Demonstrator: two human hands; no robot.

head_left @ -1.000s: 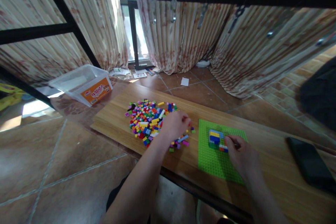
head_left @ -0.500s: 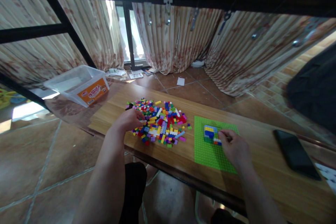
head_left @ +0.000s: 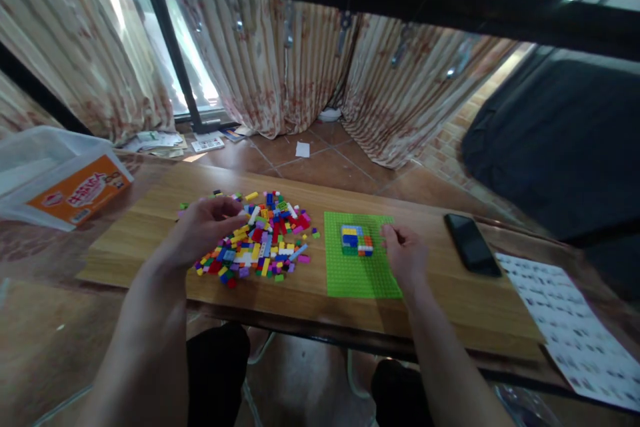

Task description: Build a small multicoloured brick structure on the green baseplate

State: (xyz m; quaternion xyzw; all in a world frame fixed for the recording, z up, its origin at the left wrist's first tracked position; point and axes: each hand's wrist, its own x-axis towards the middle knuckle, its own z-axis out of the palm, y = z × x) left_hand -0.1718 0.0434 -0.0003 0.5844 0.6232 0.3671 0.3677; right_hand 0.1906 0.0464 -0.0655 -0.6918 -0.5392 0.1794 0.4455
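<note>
centre: our small brick cluster (head_left: 351, 240) is joined; left: many loose bricks (head_left: 263, 250). left hand (head_left: 203, 227), right hand (head_left: 407, 257) narrow, contents unclear.

The left hand (head_left: 213, 223) hovers over the colourful brick pile (head_left: 265, 243).

You have a green studded baseplate (head_left: 350, 281) lying flat on the counter (head_left: 465, 310), with bare studs all round the small brick build (head_left: 356, 241) that sits upright toward its far side. Your build is low and blocky, with light blue and yellow at the back, darker blue and green on the left, orange-red on the right, and white, red and blue pieces at the front right. To its left, apart from the baseplate, your loose bricks (head_left: 265, 243) spread in a messy, many-coloured pile, partly hidden at its left side.
</note>
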